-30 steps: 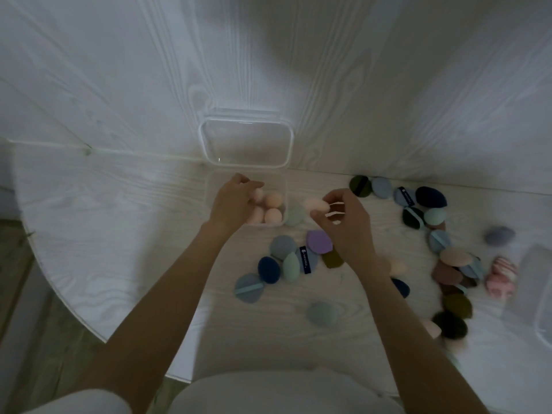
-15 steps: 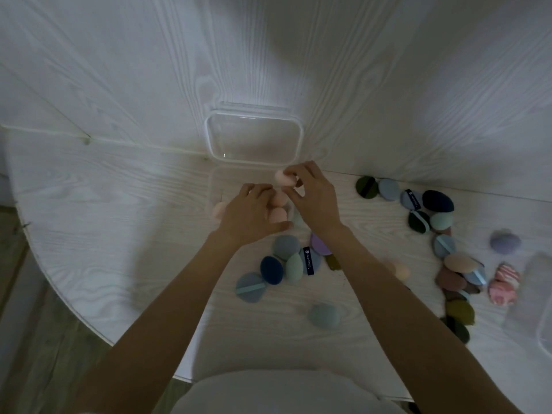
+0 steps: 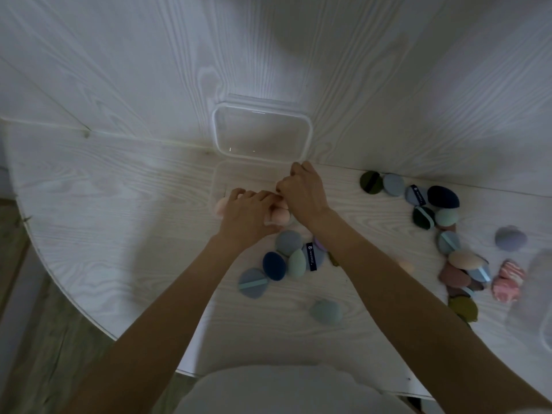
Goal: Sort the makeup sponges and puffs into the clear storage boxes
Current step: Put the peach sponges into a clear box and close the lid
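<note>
Sponges (image 3: 220, 206) of peach colour sit in the clear storage box (image 3: 219, 180) at the back of the white table (image 3: 89, 204), whose open lid (image 3: 262, 132) leans against the wall. We see our left hand (image 3: 249, 218) lying palm down over the box's near side, fingers spread on the peach sponges; whether it grasps any we cannot tell. Just right of it, our right hand (image 3: 303, 194) is curled at the box's right edge, fingertips bunched together, and what they pinch, if anything, is hidden. Near our wrists lies a small cluster of puffs (image 3: 286, 258) in blue, green and grey, with one grey-green puff (image 3: 326, 312) apart in front. Further right, a longer string of puffs (image 3: 442, 222) in dark and pastel colours curves along the table. At the far right edge a second clear box (image 3: 534, 294) shows, blurred.
</note>
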